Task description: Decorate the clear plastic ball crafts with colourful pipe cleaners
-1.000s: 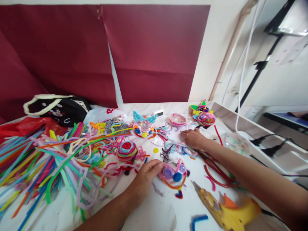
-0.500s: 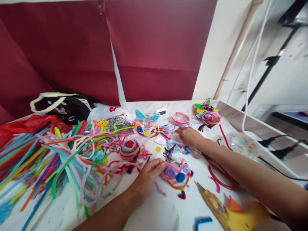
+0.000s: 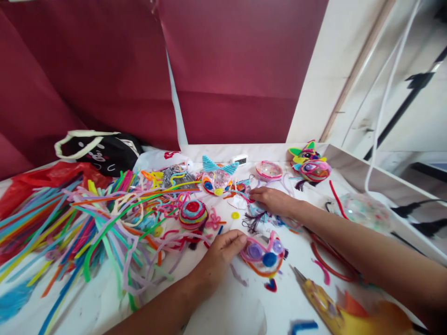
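My left hand point(image 3: 223, 251) is closed on the left edge of a clear craft ball point(image 3: 264, 255), trimmed with pink and orange pipe cleaners, purple and blue round pieces and a dark tassel. Just below it lies a small red and blue heart point(image 3: 271, 284). Farther back, my right hand point(image 3: 270, 200) reaches down into a heap of small pipe-cleaner scraps point(image 3: 260, 216), fingers bunched together; what is between the fingertips is hidden. Beyond them sits a clear ball with blue pipe-cleaner ears point(image 3: 219, 179). A striped pipe-cleaner ball point(image 3: 193, 214) rests left of my hands.
Many loose pipe cleaners point(image 3: 101, 223) cover the table's left side. Yellow-handled scissors or pliers point(image 3: 319, 298) lie at the front right. A pink-rimmed clear bowl point(image 3: 268, 171), finished ornaments point(image 3: 312, 168) and a black bag point(image 3: 101, 153) stand behind. Power plugs point(image 3: 415, 214) are at right.
My right hand has shifted slightly down and left into the scraps. My left hand keeps its hold on the craft ball. The whole view has swung a little left.
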Motion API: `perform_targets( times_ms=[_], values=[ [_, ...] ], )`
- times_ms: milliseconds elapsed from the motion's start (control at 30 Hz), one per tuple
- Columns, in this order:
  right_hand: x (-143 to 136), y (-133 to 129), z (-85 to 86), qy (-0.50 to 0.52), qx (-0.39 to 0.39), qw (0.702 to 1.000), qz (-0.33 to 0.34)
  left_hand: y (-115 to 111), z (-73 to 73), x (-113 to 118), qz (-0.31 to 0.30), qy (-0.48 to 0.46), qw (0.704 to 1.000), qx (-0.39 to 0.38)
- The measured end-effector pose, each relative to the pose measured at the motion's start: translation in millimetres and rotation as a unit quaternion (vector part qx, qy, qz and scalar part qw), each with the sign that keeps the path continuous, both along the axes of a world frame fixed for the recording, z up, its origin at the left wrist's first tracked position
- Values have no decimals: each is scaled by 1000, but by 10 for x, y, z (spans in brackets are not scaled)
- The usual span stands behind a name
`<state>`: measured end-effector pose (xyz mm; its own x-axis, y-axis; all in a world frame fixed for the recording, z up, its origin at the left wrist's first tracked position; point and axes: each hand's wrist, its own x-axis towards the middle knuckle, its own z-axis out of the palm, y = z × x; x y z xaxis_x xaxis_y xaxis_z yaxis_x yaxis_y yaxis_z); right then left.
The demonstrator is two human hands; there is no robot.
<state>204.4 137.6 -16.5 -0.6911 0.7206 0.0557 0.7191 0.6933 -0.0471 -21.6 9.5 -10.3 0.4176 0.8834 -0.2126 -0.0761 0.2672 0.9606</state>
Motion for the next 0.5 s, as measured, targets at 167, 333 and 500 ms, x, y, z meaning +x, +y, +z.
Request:
perform_targets(
  times_ms=[167,333,500],
  values=[
    [118,-96,15,27,-9,1000,-11,11,-20,3,-2,-8,1000,-4],
    [199,-140,30,61,-23,998,-25,6,-34,1,1,-11,1000,-9],
    [275,-128,25,146,-32,986,-72,10,-24,-5,-4,-14,1000,-9]
  ],
)
